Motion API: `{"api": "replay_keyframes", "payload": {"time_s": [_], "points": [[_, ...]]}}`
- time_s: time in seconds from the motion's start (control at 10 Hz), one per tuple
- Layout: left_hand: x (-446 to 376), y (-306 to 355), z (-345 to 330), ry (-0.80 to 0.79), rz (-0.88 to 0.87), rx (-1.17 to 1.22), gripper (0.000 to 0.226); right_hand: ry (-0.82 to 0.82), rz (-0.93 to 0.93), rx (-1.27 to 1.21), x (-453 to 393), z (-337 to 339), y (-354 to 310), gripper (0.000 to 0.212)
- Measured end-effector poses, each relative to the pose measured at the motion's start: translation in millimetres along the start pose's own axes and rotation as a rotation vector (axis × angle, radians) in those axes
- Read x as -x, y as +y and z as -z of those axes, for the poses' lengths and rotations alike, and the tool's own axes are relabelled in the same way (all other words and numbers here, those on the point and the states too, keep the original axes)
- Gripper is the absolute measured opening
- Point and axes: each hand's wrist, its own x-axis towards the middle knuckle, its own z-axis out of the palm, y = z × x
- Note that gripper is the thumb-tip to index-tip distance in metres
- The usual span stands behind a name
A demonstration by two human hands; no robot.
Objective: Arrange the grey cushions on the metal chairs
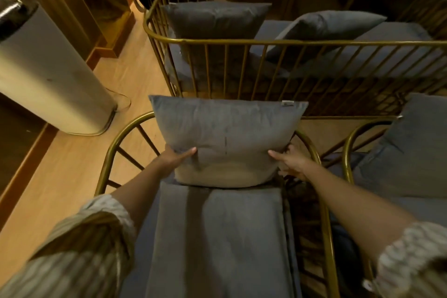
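Observation:
A grey cushion (227,138) stands upright against the curved back of a gold metal chair (113,150), its lower edge on the grey seat pad (222,237). My left hand (177,156) grips the cushion's lower left side, thumb across its front. My right hand (290,161) grips the lower right side the same way. A second chair (347,150) on the right carries another grey cushion (408,150) leaning on its back. Behind, a gold metal bench (266,42) holds one upright grey cushion (215,19) and one tilted grey cushion (331,25).
A tall white cylindrical appliance (50,72) stands on the wooden floor (72,172) at the left, with a cable at its base. Wooden skirting and wall panels run along the left. More metal furniture sits in the dark at the back.

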Motion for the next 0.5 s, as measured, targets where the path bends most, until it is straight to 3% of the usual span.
{"api": "replay_keyframes", "payload": {"time_s": [0.2,0.3,0.5], "points": [[7,-2,-28,0.233,-0.018,-0.002,0.1,0.076,-0.022,-0.117,10,-23,6,0.061],[20,-3,-29,0.211,-0.048,-0.048,0.092,0.063,-0.024,-0.044,27,-22,3,0.059],[79,-8,-38,0.167,-0.078,-0.15,0.075,0.021,0.116,0.157,62,1,13,0.075]]}}
